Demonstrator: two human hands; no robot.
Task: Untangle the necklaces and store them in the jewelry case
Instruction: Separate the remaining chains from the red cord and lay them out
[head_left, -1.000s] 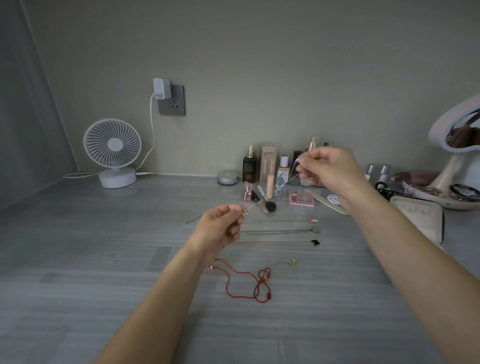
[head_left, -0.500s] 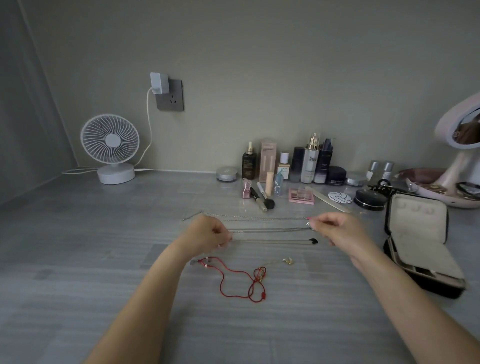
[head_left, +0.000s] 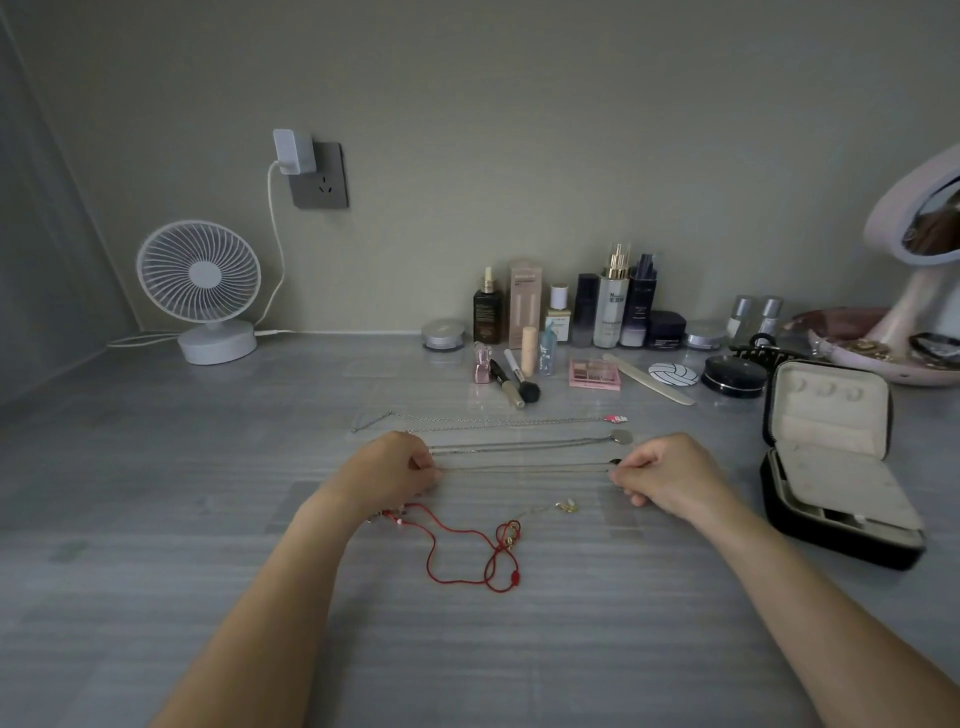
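Lowering the thin chain (head_left: 524, 470) from mid-air beside the straightened chains (head_left: 519, 422), left hand (head_left: 387, 475) and right hand (head_left: 670, 475) each pinching an end, so I'd guess the red cord necklace (head_left: 467, 540) tangle's next.

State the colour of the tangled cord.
The cord is red, seen best in the head view.

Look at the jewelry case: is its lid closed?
No, the jewelry case stands open, with its lid raised and the cream lining showing.
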